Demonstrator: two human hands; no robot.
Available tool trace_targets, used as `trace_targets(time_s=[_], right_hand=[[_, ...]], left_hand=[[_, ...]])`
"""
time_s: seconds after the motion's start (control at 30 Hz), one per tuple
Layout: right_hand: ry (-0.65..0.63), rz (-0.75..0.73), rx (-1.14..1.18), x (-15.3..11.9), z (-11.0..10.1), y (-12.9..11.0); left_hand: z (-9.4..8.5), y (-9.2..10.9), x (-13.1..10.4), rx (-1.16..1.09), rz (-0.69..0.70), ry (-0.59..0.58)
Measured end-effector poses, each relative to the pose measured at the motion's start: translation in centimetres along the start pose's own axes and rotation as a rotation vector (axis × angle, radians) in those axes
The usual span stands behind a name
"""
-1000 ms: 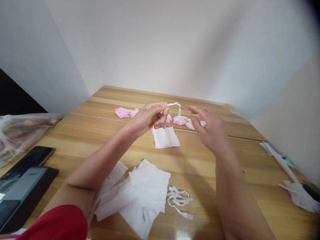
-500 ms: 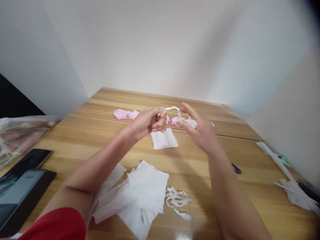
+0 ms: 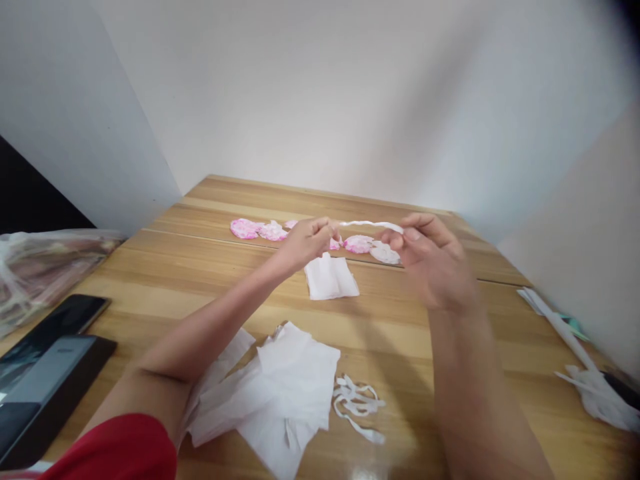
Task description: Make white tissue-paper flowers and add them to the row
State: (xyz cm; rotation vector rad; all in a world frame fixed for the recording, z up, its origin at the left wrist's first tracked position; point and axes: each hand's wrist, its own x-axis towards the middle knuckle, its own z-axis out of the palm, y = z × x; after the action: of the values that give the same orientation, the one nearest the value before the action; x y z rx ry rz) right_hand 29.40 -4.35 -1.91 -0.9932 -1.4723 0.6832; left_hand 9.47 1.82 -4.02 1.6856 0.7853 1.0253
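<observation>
A thin twisted white strip (image 3: 371, 225), like paper or cloth, stretches between my hands above the table. My left hand (image 3: 313, 241) is closed on its left end. The fingers of my right hand (image 3: 433, 253) pinch the right end. Below the strip lies a folded white square (image 3: 332, 277). Behind my hands runs a row of pink and white crumpled pieces (image 3: 358, 244), partly hidden by them. Nearer to me, loose white sheets (image 3: 285, 390) lie in a pile, with several narrow white strips (image 3: 357, 399) tangled to their right.
On the left of the wooden table (image 3: 400, 320) are a phone (image 3: 63, 323), a grey and black box (image 3: 55, 387) and a clear plastic bag (image 3: 55, 267). A long white roll (image 3: 563, 327) and a crumpled white bundle (image 3: 597, 400) lie at the right edge. A wall stands behind.
My right hand has moved right and closed on the strip's free end. The strip, curved before, is now drawn nearly straight. My left hand keeps its hold.
</observation>
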Motion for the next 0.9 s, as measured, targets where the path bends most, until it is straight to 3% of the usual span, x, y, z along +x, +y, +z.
trace_targets(time_s=[0.13,0.23,0.33,0.43,0.6,0.7,0.8,0.9], right_hand=[[-0.018,-0.119,-0.2,-0.1,-0.1,0.4],[-0.109,-0.174,-0.539,0.0,0.2,1.1],[-0.174,-0.235,-0.731,0.0,0.6,1.6],[-0.152,-0.263,-0.753,-0.1,0.7,1.5],[-0.013,-0.148,-0.719,-0.3,0.4,-0.4],[0.001,-0.057,-0.502,-0.7,0.1,-1.6],[-0.042,-0.083,-0.166,-1.0,-0.1,-2.0],[-0.056,-0.153,-0.028,-1.1,-0.2,-1.9]], left_hand=[[1.0,0.5,-1.1,0.282,0.116,-0.323],[0.9,1.3,-1.8,0.155,0.141,-0.439],[0.0,1.8,-1.7,-0.053,0.119,-0.316],[-1.2,2.1,-1.1,-0.131,0.136,-0.15],[-2.9,2.1,-0.4,0.019,0.233,0.086],[-3.0,1.5,-0.2,0.205,0.275,0.185],[-2.1,1.0,-0.3,0.419,0.257,0.152],[-0.5,0.9,-0.8,0.514,0.247,-0.046]])
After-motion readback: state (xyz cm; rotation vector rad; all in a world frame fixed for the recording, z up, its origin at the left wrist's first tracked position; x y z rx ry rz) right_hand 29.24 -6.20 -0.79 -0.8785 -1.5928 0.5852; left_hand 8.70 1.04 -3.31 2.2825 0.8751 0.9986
